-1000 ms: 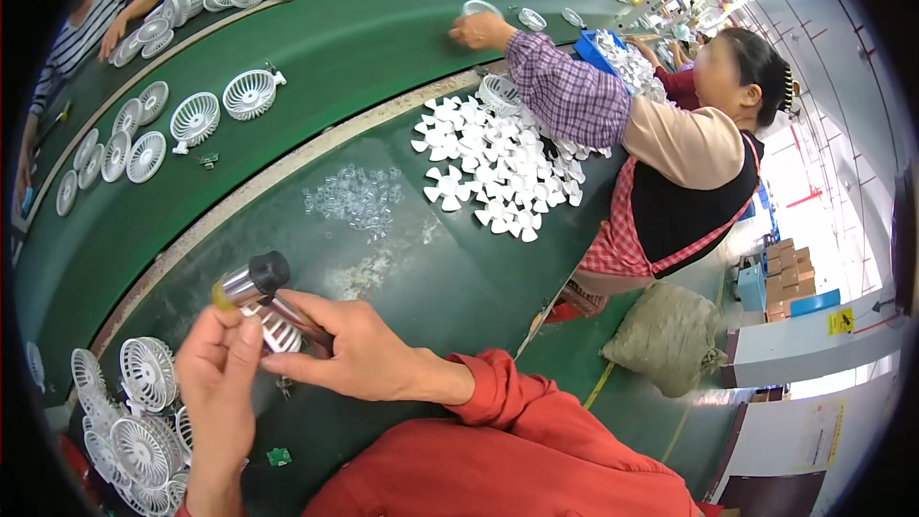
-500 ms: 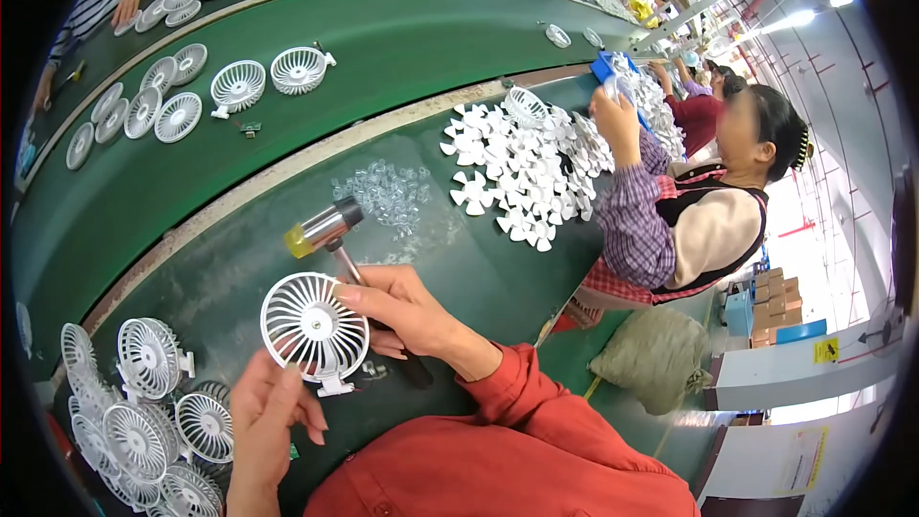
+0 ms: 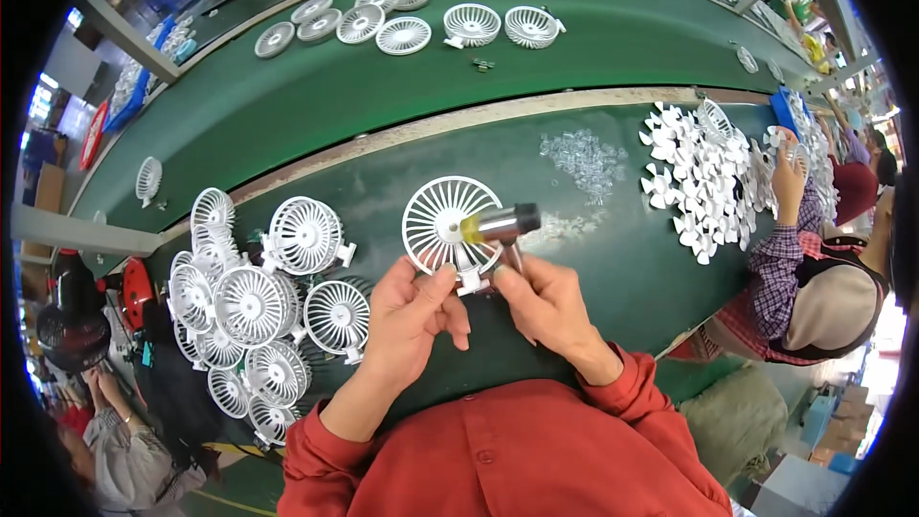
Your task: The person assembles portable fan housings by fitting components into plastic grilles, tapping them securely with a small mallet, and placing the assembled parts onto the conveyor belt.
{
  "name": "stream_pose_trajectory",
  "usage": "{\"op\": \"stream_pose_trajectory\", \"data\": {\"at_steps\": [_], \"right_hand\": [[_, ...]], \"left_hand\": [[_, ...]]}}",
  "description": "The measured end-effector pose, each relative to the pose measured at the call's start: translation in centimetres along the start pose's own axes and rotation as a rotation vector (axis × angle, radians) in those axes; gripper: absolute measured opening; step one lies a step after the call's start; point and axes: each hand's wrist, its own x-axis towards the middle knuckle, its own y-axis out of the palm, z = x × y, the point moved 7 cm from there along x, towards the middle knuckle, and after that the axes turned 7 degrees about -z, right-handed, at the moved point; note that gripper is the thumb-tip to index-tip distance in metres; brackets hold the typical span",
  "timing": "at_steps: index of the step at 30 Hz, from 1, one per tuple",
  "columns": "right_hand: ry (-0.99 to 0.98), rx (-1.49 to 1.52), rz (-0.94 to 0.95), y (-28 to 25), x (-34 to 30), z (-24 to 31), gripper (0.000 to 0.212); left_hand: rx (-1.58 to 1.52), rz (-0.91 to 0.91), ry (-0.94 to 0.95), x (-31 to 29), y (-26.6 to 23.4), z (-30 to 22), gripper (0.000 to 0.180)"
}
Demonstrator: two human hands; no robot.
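In front of me is a round white fan housing (image 3: 429,220), its spoked face up and a small white bracket at its lower edge. My left hand (image 3: 407,321) grips this lower edge, thumb over the rim. My right hand (image 3: 553,311) is closed round the handle of a small mallet (image 3: 500,224) with a yellow face and a black face. The mallet head lies across the housing's right side, with the yellow face by the central hub. I cannot tell if it touches. The right fingertips are partly hidden near the bracket.
At the left stands a pile of white fan housings (image 3: 251,295). Small clear plastic pieces (image 3: 584,161) and white fan blades (image 3: 704,172) lie to the right, beside a co-worker (image 3: 823,297). Beyond a raised ledge runs a green belt (image 3: 316,115) carrying round white grilles (image 3: 403,35).
My view has turned left. The mallet head has swung from beyond the housing to its hub, yellow face inward. My right hand has left the housing's rim; the left still holds the housing.
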Motion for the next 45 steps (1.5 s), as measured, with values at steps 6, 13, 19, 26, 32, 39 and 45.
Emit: {"op": "stream_pose_trajectory", "data": {"at_steps": [6, 13, 19, 26, 32, 39, 45], "right_hand": [[0.089, -0.102, 0.052, 0.3, -1.0, -1.0, 0.019], [0.018, -0.122, 0.098, 0.2, -2.3, -0.2, 0.015], [-0.135, -0.339, 0.117, 0.5, -3.1, 0.6, 0.017], [-0.600, -0.555, 0.066, 1.5, -3.9, 1.5, 0.037], [-0.585, -0.734, 0.101, 2.3, -3.9, 0.9, 0.044], [-0.653, -0.714, 0.092, 2.8, -3.6, 1.3, 0.043], [-0.807, -0.763, -0.056, 1.9, -4.2, 2.5, 0.049]], "left_hand": [[0.258, -0.160, 0.293, -0.8, -0.9, -0.1, 0.030], [0.051, -0.061, 0.078, -0.9, -0.2, 0.8, 0.033], [0.019, 0.012, 0.039, -1.1, -0.6, 1.3, 0.035], [-0.064, 0.051, 0.114, -1.3, -0.2, 1.5, 0.045], [0.056, -0.092, 0.139, -1.1, -0.5, 1.7, 0.049], [0.138, -0.081, 0.198, -0.8, -1.3, 1.1, 0.050], [0.294, -0.131, 0.299, -1.1, -1.7, 0.9, 0.055]]}}
